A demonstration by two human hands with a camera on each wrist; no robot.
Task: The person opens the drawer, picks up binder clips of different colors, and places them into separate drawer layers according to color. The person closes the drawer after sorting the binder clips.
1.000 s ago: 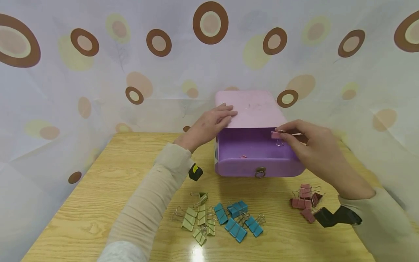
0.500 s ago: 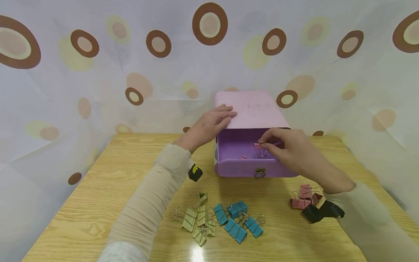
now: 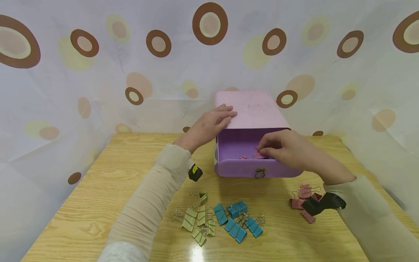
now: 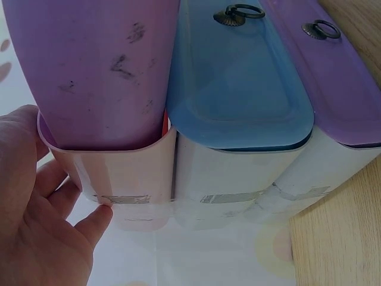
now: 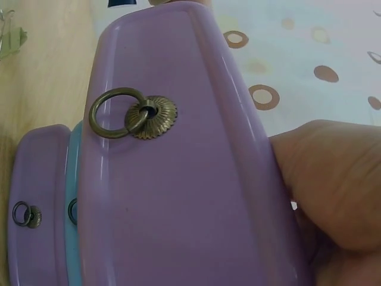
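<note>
Low inside the pulled-out purple top drawer (image 3: pixel 239 168), my right hand (image 3: pixel 288 149) pinches a pink binder clip (image 3: pixel 258 156), close over the drawer's floor. Other pink bits (image 3: pixel 243 157) show to the left of it. In the right wrist view the drawer front (image 5: pixel 178 196) with its brass ring pull (image 5: pixel 116 113) hides the clip, and only part of the hand (image 5: pixel 339 185) shows beyond the edge. My left hand (image 3: pixel 209 123) rests with extended fingers on the upper left edge of the pink cabinet (image 3: pixel 252 109); the left wrist view has it against the pink casing (image 4: pixel 125 173).
On the wooden table (image 3: pixel 131 174) before the cabinet lie yellow-green binder clips (image 3: pixel 189 219), blue ones (image 3: pixel 235 230) and, at right, pink ones (image 3: pixel 297 203). A blue drawer (image 4: pixel 244 77) and another purple drawer (image 4: pixel 333 71) sit below the open one. A patterned sheet (image 3: pixel 183 72) hangs behind.
My right hand has carried the pink binder clip leftward from the drawer's right side, then down toward its floor. My left hand has stayed on the cabinet.
</note>
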